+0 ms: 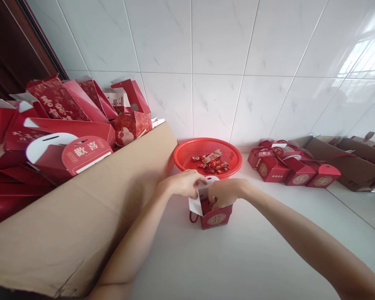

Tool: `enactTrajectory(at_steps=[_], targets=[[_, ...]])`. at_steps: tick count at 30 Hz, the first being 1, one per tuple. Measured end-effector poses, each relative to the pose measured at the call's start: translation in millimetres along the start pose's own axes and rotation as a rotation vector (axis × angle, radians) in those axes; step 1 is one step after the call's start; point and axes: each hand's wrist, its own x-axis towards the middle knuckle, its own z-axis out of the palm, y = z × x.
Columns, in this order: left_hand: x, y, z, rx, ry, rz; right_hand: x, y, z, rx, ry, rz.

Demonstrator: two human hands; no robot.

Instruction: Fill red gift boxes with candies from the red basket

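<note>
An open red gift box (217,219) with a gold round emblem stands on the white surface in front of me. My left hand (186,184) grips its raised flap at the back left, thumb and fingers closed on the edge. Inside the box mouth are the curled fingers of my right hand (226,193); what they hold, if anything, is hidden. A red cord loop hangs at the box's left side. Just behind stands a red plastic basket (178,158) with several wrapped candies (217,166) in it.
A large cardboard carton (118,187) on the left is heaped with red gift boxes (87,154). Several closed red boxes (275,168) stand at the right by the tiled wall (218,104). Beyond them is another open cardboard carton (346,164).
</note>
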Motion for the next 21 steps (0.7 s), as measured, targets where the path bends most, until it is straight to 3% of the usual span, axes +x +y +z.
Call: enactTrajectory(at_steps=[4, 8, 10, 12, 15, 17, 21], targets=[[0, 0, -0.7, 0.033, 0.007, 0.037, 0, -4, -2, 0.013, -0.106, -0.076], [0, -2, 1.8, 0.005, 0.018, 0.006, -6, -5, -1, -0.009, -0.176, 0.006], [0, -1, 3.7, -0.013, 0.039, 0.008, -14, -3, -2, 0.092, -0.074, -0.034], [-2, 3, 5.4, -0.065, 0.107, 0.036, -24, 0, -3, 0.296, 0.125, -0.113], [-5, 13, 6.5, -0.258, 0.246, 0.174, -37, 3, -1, 0.479, 0.473, -0.089], [-7, 20, 6.7, -0.408, 0.289, 0.269, -40, 5, 4, 0.556, 0.634, -0.061], [-8, 30, 8.6, -0.600, 0.281, 0.293, -37, 7, 15, 0.788, 0.708, -0.075]])
